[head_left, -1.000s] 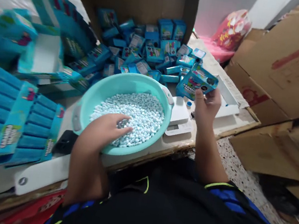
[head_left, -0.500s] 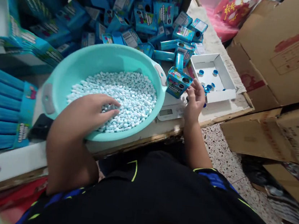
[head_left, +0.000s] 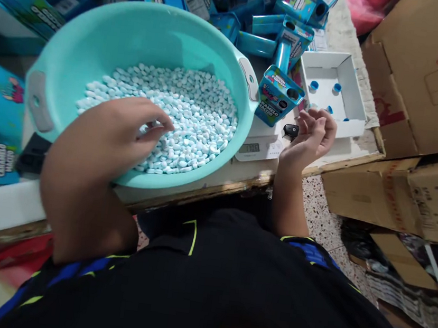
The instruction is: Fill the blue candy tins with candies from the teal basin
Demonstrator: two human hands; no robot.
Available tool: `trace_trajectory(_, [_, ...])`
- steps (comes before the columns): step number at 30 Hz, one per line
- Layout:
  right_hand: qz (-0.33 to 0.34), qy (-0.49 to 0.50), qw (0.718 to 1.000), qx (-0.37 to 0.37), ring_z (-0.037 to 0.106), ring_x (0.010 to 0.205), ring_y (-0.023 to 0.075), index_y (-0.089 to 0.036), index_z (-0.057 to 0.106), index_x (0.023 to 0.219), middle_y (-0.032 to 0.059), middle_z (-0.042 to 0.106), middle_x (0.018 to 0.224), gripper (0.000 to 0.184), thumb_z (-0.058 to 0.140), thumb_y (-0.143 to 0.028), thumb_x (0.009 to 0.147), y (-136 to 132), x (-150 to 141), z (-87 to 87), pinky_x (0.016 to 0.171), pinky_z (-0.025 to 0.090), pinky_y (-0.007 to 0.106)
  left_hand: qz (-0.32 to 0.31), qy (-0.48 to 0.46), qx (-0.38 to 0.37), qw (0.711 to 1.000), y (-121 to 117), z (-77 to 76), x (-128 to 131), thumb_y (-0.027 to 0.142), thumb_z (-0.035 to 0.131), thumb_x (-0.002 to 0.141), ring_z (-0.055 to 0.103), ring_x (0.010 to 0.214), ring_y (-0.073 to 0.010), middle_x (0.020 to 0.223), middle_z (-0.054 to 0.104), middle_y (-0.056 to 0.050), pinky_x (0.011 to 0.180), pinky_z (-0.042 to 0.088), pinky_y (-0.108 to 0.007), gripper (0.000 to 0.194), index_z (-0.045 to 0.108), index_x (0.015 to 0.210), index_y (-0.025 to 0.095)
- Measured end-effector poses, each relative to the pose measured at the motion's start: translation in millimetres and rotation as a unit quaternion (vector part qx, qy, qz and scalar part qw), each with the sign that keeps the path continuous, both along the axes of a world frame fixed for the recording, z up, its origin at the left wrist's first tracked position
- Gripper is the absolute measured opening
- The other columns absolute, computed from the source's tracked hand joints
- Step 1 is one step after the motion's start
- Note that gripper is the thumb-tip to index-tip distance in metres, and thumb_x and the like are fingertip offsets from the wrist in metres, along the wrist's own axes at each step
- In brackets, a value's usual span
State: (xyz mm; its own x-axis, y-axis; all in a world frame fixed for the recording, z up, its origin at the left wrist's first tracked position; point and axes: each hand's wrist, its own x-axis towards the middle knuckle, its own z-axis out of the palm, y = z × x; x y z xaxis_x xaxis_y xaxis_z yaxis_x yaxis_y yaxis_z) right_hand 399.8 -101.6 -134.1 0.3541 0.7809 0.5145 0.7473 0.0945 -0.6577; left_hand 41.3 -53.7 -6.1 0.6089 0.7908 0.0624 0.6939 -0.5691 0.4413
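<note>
My left hand is inside a turquoise basin, above a heap of small pale-blue and white candies. Its thumb and fingertips come together in a pinch at the candies; whatever is between them is hidden. A blue candy tin with a round opening in its top stands on a white digital scale with a lit display. To the right of that tin, my right hand is turned up with its fingers curled, by a white open box holding several blue caps. What it holds, if anything, cannot be made out.
Many blue tins are piled behind the basin. At the left lie a blue carton pack and a white flat bar. A small black object lies by the scale. Cardboard boxes stand at the right.
The view has shifted closer to the basin. My right hand has moved away from the tin toward the white box, its fingers curling. My left fingers have closed into a pinch.
</note>
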Motion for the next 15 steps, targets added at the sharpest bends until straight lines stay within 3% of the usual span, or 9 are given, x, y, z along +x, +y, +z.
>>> trace_trajectory(5, [-0.111,0.015,0.992,0.054,0.077,0.108,0.0282,-0.026,0.063,0.146,0.0144,0.067,0.121,0.055,0.025,-0.045,0.110,9,-10,-11.9,0.086,0.065,0.051,-0.001,0.007,0.002,1.000,1,-1.9,-1,0.037,0.045,0.096,0.066,0.096,-0.0274,0.105,0.075,-0.011,0.081,0.042,-0.039,0.033,0.072,0.098,0.019])
trace_trajectory(11, [-0.060,0.095,0.992,0.062,0.075,0.092,0.0243,-0.028,0.067,0.135,0.0106,0.066,0.110,0.048,0.038,-0.053,0.107,11,-12,-15.4,0.081,0.063,0.046,0.000,0.014,-0.002,1.000,1,0.2,-1,0.039,0.045,0.097,0.067,0.094,-0.0268,0.100,0.074,-0.009,0.083,0.044,-0.039,0.029,0.068,0.094,0.021])
trace_trajectory(15, [-0.096,0.153,0.977,0.110,0.072,0.086,0.0197,-0.025,0.068,0.126,0.0079,0.062,0.100,0.051,0.026,-0.050,0.110,11,-20,-6.3,0.081,0.062,0.042,0.052,0.025,-0.015,0.998,-1,1.4,1,0.040,0.049,0.094,0.068,0.090,-0.0252,0.101,0.074,-0.008,0.081,0.046,-0.038,0.028,0.067,0.104,0.022])
